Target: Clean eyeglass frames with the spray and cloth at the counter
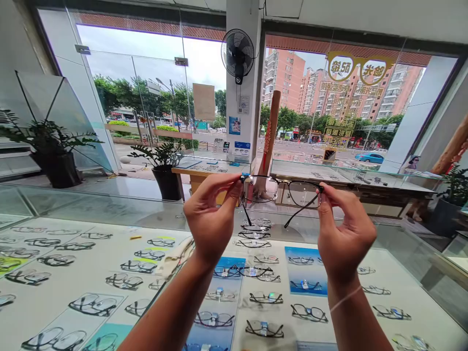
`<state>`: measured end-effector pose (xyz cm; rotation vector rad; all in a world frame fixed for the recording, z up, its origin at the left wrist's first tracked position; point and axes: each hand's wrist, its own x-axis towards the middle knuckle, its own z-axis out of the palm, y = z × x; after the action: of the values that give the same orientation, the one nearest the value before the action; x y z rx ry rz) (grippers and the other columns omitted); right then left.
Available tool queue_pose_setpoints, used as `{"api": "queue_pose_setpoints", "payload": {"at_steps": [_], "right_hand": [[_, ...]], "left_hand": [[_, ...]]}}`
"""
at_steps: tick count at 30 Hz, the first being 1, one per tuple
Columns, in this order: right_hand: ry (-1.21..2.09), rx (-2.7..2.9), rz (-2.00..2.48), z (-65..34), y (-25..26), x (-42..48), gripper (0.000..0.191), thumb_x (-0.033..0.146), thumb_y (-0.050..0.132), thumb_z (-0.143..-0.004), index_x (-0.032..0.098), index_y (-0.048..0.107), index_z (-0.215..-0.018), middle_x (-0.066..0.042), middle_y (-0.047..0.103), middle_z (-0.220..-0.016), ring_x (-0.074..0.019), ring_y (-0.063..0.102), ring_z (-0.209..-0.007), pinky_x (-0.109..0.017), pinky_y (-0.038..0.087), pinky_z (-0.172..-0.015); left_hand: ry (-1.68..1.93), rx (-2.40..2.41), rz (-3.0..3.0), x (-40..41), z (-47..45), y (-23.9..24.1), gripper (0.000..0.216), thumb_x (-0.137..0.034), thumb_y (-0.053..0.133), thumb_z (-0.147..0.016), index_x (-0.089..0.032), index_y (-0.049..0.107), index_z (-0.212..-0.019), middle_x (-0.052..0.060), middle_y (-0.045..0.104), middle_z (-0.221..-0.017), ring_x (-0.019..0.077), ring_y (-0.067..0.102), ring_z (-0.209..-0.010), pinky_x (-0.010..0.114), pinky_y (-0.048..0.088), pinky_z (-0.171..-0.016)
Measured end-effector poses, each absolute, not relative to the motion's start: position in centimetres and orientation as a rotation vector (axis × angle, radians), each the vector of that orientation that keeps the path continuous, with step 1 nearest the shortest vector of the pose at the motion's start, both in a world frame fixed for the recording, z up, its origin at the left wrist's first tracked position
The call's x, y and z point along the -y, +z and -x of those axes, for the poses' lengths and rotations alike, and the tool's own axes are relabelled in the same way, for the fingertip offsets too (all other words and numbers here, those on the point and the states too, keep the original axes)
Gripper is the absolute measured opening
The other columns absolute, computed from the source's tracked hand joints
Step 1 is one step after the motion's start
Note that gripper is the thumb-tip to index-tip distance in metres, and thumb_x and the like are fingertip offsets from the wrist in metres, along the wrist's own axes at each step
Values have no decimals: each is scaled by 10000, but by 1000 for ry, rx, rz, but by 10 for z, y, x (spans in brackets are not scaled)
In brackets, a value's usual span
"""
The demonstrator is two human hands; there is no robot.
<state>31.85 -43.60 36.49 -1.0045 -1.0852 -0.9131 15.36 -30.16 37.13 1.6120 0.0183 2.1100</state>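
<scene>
A pair of dark thin-framed eyeglasses is held up level in front of me, above a glass display counter. My left hand pinches its left hinge corner between thumb and fingertips, beside a small blue patch. At the opposite corner, my right hand pinches the frame the same way. Both temple arms are unfolded; their tips hang down toward me. Below my hands, many folded eyeglasses lie in rows in the counter, some on blue cards.
The glass counter spans the whole foreground. Beyond stand a second display case, potted plants, a wooden post and a pillar with a wall fan. Large shop windows face a street with a blue car.
</scene>
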Motion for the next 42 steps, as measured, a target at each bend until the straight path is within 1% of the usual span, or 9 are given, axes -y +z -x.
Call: {"api": "queue_pose_setpoints", "payload": {"at_steps": [4,12,16,21,24,27,30,42], "right_hand": [[-891,1058,1021,-321,364,435,174,142,704,-985,195,798,-1120,-37,769,-954,-187,684,-794,-346,558,-761],[-881,1004,1043,-326,360,430,146,234,700,-1000,207,797,-1106,-47,774,-958,-204,698,-809,-366,571,-746],[-882,993,1043,-326,361,431,138,242,693,-1003,209,793,-1092,-46,774,-951,-205,703,-817,-370,577,-744],[-874,999,995,-323,363,435,138,200,707,-990,222,801,-1089,-39,771,-953,-207,697,-832,-371,564,-755],[-871,1014,966,-321,363,436,155,175,713,-980,230,803,-1095,-33,768,-949,-210,700,-852,-368,559,-763],[-881,1021,977,-321,364,438,157,173,705,-983,230,800,-1095,-34,769,-956,-220,717,-883,-374,573,-779],[-896,1013,999,-321,365,438,134,193,696,-993,228,795,-1077,-35,775,-956,-228,731,-898,-387,592,-797],[-893,998,991,-324,364,434,121,219,693,-1006,223,792,-1077,-35,771,-939,-209,705,-834,-364,563,-741]], "left_hand": [[2091,-25,-1636,303,-153,372,217,-131,831,-880,-274,836,-1043,11,794,-954,143,747,-897,291,636,-838],[2023,-94,-1651,307,-153,371,121,-231,846,-881,-266,832,-996,28,797,-941,184,760,-920,362,672,-873],[2010,-97,-1640,304,-154,370,136,-223,853,-869,-263,838,-998,27,804,-950,180,772,-924,354,681,-886],[1988,-157,-1632,298,-155,368,156,-227,860,-864,-263,845,-1014,24,815,-961,185,790,-908,368,689,-899],[1981,-163,-1620,297,-156,368,153,-223,861,-863,-257,848,-1012,22,818,-951,180,794,-891,355,692,-879],[1982,-157,-1615,297,-156,368,160,-217,866,-858,-259,849,-1011,20,822,-946,178,795,-884,346,691,-866],[1986,-179,-1627,298,-156,368,152,-236,864,-862,-259,848,-1011,25,822,-952,190,797,-899,366,691,-880],[2005,-150,-1646,301,-154,369,160,-233,862,-864,-268,846,-1019,22,815,-951,189,785,-904,374,684,-886]]}}
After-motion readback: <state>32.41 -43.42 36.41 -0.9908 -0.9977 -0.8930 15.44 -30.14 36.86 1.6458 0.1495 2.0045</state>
